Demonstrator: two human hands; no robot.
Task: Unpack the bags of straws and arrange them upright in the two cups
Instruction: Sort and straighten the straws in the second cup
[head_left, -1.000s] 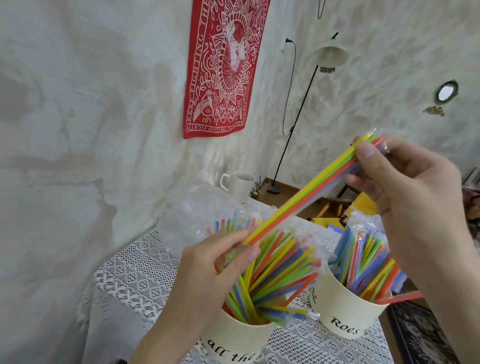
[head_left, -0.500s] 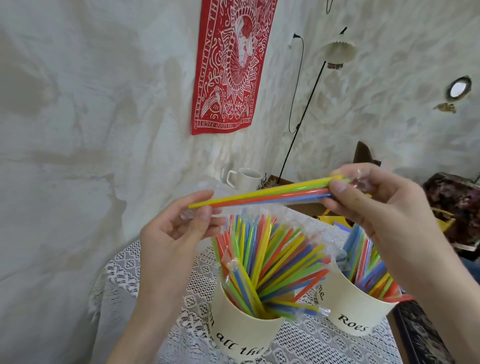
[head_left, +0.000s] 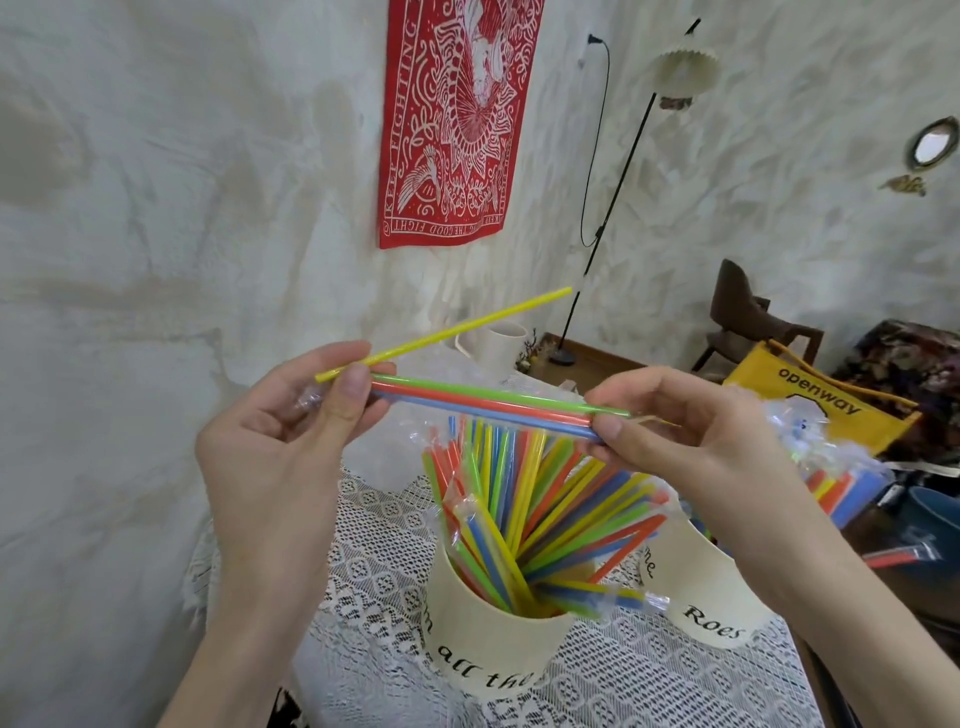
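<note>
Above the near cup (head_left: 498, 644) of straws, the left hand (head_left: 280, 447) pinches a yellow straw (head_left: 452, 328) while the right hand (head_left: 691, 441) pinches the three-straw bundle (head_left: 483, 402) held level between them

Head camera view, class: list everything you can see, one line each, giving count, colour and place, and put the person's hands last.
Yellow straw: one, angled up from the left hand.
Held straws: three, green, orange, blue, between both hands.
Near cup: one, cream, lettered, full of mixed straws.
Far cup: one, cream, behind the right forearm.
Lace tablecloth: one, white.
Mug: one, white, table's far end.
Wall hanging: one, red.
Floor lamp: one, black stem.
Chair: one, brown.
Yellow bag: one, right.
Left hand: pinches the straws.
Right hand: pinches the straws.
</note>
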